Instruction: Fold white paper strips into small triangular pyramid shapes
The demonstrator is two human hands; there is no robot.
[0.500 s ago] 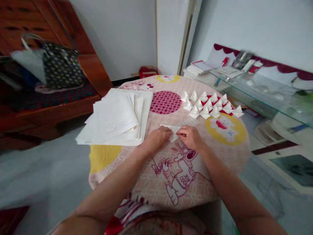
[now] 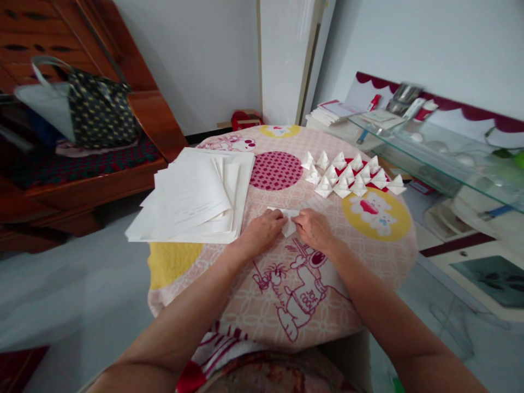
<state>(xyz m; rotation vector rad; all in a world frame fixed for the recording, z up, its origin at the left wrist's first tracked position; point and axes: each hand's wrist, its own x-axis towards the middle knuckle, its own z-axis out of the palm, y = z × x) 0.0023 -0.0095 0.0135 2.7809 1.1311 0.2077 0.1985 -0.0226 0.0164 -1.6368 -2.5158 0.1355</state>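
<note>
A small piece of white folded paper (image 2: pixel 289 227) lies on the cloth-covered table between my hands, its lower end narrowing to a point. My left hand (image 2: pixel 265 231) grips its left side, with the fingers bent over the edge. On the other side my right hand (image 2: pixel 314 229) pinches the paper with curled fingers. Both hands partly hide the sheet. Beyond my right hand stand several folded paper boats (image 2: pixel 343 186) in rows. To the left of my left hand rests a stack of white paper sheets (image 2: pixel 192 191), some with faint print.
The round table wears a pink patterned tablecloth (image 2: pixel 262 305). At the right stands a glass shelf (image 2: pixel 442 155) holding papers and small items. A wooden bench (image 2: pixel 151 114) with bags (image 2: pixel 102 109) is on the left.
My right hand has turned and shifted slightly left, with its fingers lower on the paper. My left hand stays nearly in place. The whole view has moved a little.
</note>
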